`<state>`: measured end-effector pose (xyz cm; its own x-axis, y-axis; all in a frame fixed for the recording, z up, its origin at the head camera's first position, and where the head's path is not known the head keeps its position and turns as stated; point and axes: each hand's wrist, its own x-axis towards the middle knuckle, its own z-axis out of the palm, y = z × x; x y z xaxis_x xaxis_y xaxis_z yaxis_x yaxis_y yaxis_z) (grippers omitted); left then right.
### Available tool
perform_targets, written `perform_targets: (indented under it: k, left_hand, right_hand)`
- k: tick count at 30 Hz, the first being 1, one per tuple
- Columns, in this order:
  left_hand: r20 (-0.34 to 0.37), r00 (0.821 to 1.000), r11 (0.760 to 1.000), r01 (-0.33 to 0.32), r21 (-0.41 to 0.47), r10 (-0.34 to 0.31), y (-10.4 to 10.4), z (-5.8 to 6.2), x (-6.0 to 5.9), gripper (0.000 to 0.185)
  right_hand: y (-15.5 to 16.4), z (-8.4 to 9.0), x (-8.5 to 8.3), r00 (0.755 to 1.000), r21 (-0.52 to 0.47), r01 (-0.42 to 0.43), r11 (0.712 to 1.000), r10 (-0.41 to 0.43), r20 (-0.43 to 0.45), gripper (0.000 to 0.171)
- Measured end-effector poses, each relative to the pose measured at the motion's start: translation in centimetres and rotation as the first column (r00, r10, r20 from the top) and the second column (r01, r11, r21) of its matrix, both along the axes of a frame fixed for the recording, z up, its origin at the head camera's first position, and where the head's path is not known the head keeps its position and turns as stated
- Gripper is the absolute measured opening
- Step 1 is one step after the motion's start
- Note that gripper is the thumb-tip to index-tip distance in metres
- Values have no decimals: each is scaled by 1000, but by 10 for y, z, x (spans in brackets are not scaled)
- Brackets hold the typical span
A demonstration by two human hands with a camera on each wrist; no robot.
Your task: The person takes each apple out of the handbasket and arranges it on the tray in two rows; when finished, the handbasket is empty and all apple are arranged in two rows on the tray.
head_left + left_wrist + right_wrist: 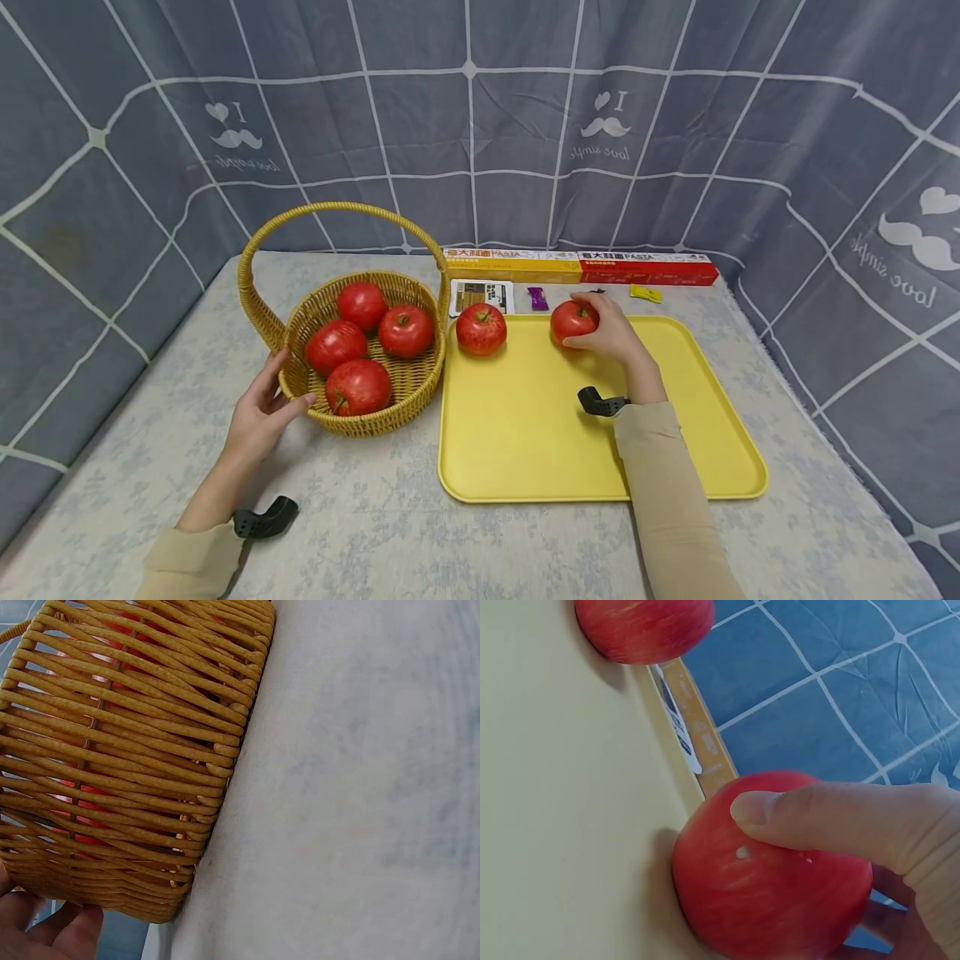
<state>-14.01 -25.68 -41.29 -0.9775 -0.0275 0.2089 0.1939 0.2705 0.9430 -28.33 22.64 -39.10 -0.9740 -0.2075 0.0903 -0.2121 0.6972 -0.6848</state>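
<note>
In the head view my right hand (611,333) grips a red apple (572,323) at the far edge of the yellow tray (532,442). The right wrist view shows the thumb (780,814) lying across that apple (757,900); the other fingers are mostly hidden behind it. A second apple (481,329) sits at the tray's far left corner. My left hand (255,421) holds the near left side of a wicker basket (386,417), thumb at the rim. Several red apples (358,387) lie in the basket. From the left wrist, fingertips (79,930) touch the weave (112,772).
Behind the tray stand a yellow pasta box (510,267) and a red pasta box (645,270). A white packet (482,296), a purple sweet (537,298) and a yellow sweet (645,292) lie before them. The basket's tall handle (341,208) arches up. A grey-blue curtain (517,125) surrounds the table.
</note>
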Motion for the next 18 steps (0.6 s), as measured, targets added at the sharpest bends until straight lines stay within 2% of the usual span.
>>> perform_targets:
  k: [6, 10, 14, 18]
  left_hand:
    - [4, 1000, 1000, 5, 4, -5, 1, 1, 0, 75]
    - [6, 1000, 1000, 10, 19, -10, 2, 1, 0, 75]
    - [5, 1000, 1000, 5, 10, -5, 1, 1, 0, 75]
    - [1, 1000, 1000, 3, -2, -3, 0, 0, 0, 75]
  right_hand:
    - [-1, 4, 1, 999, -17, 11, 1000, -10, 45, 79]
    - [-8, 16, 4, 996, -89, 83, 993, -80, 37, 77]
    - [-25, 38, 14, 986, -248, 166, 955, -165, 22, 71]
    - [-49, 56, 27, 992, -415, 107, 904, -128, -23, 63]
